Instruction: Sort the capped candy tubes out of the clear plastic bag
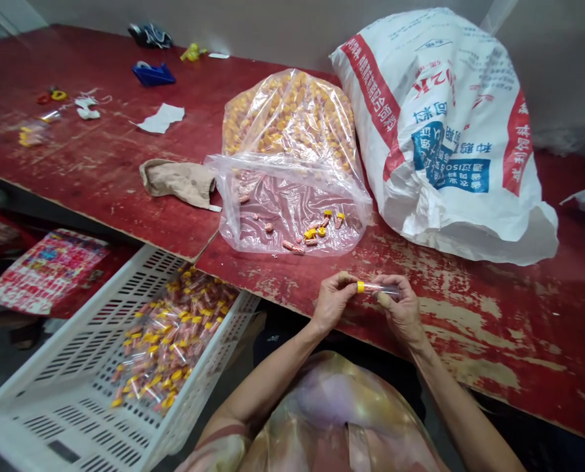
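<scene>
My left hand (332, 300) and my right hand (401, 307) meet over the front edge of the worn red table (469, 314). Together they hold a small clear tube (378, 288) with a yellow cap; my left fingers pinch the capped end and my right fingers grip the clear body. Just beyond my hands lies an open clear plastic bag (292, 210) with a few pink and yellow pieces inside. Behind it sits a fuller clear bag (292, 115) packed with orange-yellow pieces.
A large white woven sack (444, 131) with red and blue print lies at the right. A white slotted crate (76, 380) below the table's left front holds several capped tubes. A beige cloth (177, 180), paper scraps and blue items lie farther left.
</scene>
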